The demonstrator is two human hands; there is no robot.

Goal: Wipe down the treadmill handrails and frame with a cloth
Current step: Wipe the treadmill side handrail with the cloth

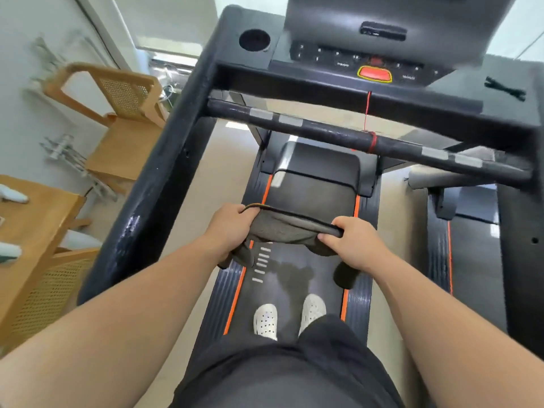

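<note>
My left hand [232, 228] and right hand [353, 241] each have fingers curled tight on an end of the dark grey fabric cloth [282, 231], stretched between them above the black treadmill belt [309, 195], touching no rail. I stand on the belt in white perforated clogs [265, 320]. Risk, as I judge it: the slack lower folds could snag the thin red safety cord [367, 110] tied around the black padded crossbar [338, 134] ahead and tug its key near the red stop button [374, 74]. The thick black left handrail [164, 178] sits close. A tan wooden cane-backed chair [117, 113] crowds that rail's outer side.
</note>
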